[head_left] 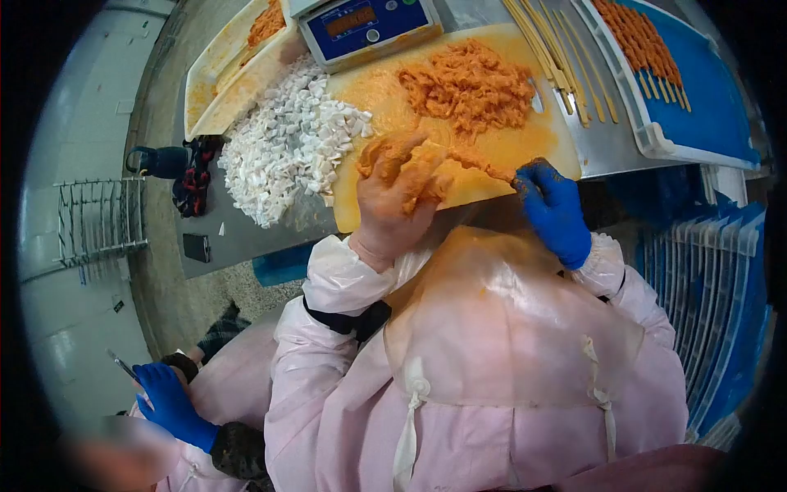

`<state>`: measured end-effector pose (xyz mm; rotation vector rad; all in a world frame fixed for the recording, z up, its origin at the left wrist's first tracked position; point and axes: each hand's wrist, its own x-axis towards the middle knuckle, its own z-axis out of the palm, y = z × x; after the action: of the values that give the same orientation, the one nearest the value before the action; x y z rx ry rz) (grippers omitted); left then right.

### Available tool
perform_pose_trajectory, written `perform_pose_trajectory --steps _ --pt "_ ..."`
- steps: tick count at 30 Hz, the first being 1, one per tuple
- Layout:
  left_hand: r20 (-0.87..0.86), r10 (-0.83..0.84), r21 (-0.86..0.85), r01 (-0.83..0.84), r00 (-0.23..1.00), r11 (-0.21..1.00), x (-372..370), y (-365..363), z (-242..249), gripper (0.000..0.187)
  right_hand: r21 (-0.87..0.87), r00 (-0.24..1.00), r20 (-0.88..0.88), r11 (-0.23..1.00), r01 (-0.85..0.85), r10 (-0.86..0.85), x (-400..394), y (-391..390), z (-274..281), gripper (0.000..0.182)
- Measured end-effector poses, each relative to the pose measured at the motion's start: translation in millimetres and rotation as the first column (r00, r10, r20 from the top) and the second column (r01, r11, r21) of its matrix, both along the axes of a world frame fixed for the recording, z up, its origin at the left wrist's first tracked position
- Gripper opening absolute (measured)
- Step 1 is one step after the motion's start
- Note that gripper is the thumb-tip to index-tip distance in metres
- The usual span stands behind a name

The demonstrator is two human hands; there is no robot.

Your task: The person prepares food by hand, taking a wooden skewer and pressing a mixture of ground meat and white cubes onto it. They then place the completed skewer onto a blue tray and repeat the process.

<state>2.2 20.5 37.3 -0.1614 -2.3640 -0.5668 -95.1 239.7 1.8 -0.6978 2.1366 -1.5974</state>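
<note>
My left hand (393, 193), smeared with orange, is curled around soft orange meat over the front edge of the cutting board (344, 205). From it a thin meat-coated skewer (479, 166) runs to the right. My right hand (557, 213), in a blue glove, pinches the skewer's right end with its fingers closed. A mound of orange marinated meat (471, 86) lies on the board just beyond both hands. Left of my left hand is a big heap of small white pieces (283, 135). The skewer's left part is hidden by my fingers and the meat.
A digital scale (369, 33) stands behind the board, beside a white tub (217, 82) with orange meat. Bare skewers (566, 61) lie right of the meat. Finished skewers (643, 49) rest in a blue-lined tray (709, 115). A co-worker's blue-gloved hand (176, 406) is at lower left.
</note>
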Motion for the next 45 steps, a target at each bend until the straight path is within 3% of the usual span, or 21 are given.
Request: perform_pose_trajectory --steps 4,5,6,7,9,12,16,19,21,22,23,24,25,27,28,30,31,33,37,42,45 --pt "0.091 0.049 0.227 -0.068 0.995 0.972 9 -1 -19 0.025 -0.020 0.991 -0.128 0.999 0.044 -0.047 0 -3 -1 0.011" --pt "0.298 -0.001 0.516 -0.160 0.955 0.841 10 6 -20 0.023 -0.031 0.987 -0.151 0.998 0.058 -0.062 2 -4 1 0.012" --pt "0.462 -0.116 0.723 -0.297 0.879 0.623 9 12 -20 0.022 -0.043 0.982 -0.175 0.997 0.070 -0.077 3 -5 2 0.012" --pt "0.459 -0.113 0.724 -0.298 0.881 0.622 7 15 -18 0.022 -0.043 0.981 -0.178 0.997 0.066 -0.073 5 -5 4 0.012" --pt "0.441 -0.305 0.875 -0.329 0.844 0.355 1 20 -14 0.023 -0.011 0.994 -0.081 0.997 0.078 -0.079 9 -4 6 0.013" --pt "0.442 -0.389 0.895 -0.372 0.808 0.245 -5 25 -13 0.025 -0.011 0.977 -0.205 0.999 0.051 -0.052 12 -3 3 0.013" --pt "0.406 -0.433 0.914 -0.355 0.805 0.197 -7 26 -15 0.026 -0.009 0.976 -0.215 1.000 0.019 -0.021 15 -4 -2 0.012" --pt "0.389 -0.432 0.920 -0.324 0.814 0.219 -4 23 -18 0.028 -0.082 0.997 -0.075 0.997 0.002 -0.008 14 -3 -4 0.011" --pt "0.369 -0.453 0.928 -0.352 0.812 0.126 -2 15 -16 0.026 -0.057 0.999 0.001 0.997 0.043 -0.043 9 0 -7 0.010" --pt "0.372 -0.446 0.927 -0.352 0.814 0.130 -1 7 -16 0.026 -0.063 0.999 0.001 0.997 0.038 -0.038 7 2 -10 0.010" --pt "0.471 -0.215 0.811 -0.323 0.855 0.488 1 -3 -17 0.025 -0.087 0.998 0.004 0.994 0.066 -0.066 4 6 -15 0.010" --pt "0.464 0.036 0.555 -0.322 0.885 0.767 2 -15 -18 0.024 -0.110 0.995 0.007 0.989 0.095 -0.095 3 9 -18 0.010" --pt "0.463 0.041 0.553 -0.325 0.886 0.767 2 -31 -21 0.024 -0.113 0.996 0.007 0.989 0.091 -0.091 2 11 -17 0.010" --pt "0.365 0.398 0.023 -0.436 0.842 0.900 -3 -62 -28 0.022 -0.064 0.989 0.086 0.990 0.124 -0.118 2 16 -14 0.009" --pt "0.365 0.401 0.021 -0.438 0.840 0.899 -8 -69 -28 0.022 -0.066 0.990 0.087 0.990 0.121 -0.116 3 17 -14 0.009" --pt "0.288 0.500 -0.231 -0.447 0.817 0.864 -19 -79 -28 0.018 -0.029 0.991 0.016 0.991 0.134 -0.133 4 18 -16 0.009" --pt "0.288 0.501 -0.233 -0.448 0.816 0.863 -24 -83 -33 0.018 -0.031 0.991 0.017 0.991 0.132 -0.132 5 20 -17 0.009" --pt "0.419 0.547 -0.389 -0.401 0.725 0.829 -31 -87 -40 0.017 -0.008 0.994 -0.022 0.994 0.109 -0.109 3 25 -19 0.010" --pt "0.456 0.475 -0.326 -0.355 0.753 0.876 -23 -75 -38 0.017 0.016 0.996 -0.013 0.996 0.083 -0.083 1 37 -22 0.011" --pt "0.358 0.144 -0.036 -0.141 0.923 0.989 -4 -42 -41 0.012 0.031 0.996 0.004 0.995 0.093 -0.093 3 52 -28 0.011" --pt "0.507 0.128 0.139 -0.227 0.852 0.964 -1 -30 -35 0.014 0.141 0.997 -0.033 0.987 0.077 -0.073 5 64 -27 0.010"
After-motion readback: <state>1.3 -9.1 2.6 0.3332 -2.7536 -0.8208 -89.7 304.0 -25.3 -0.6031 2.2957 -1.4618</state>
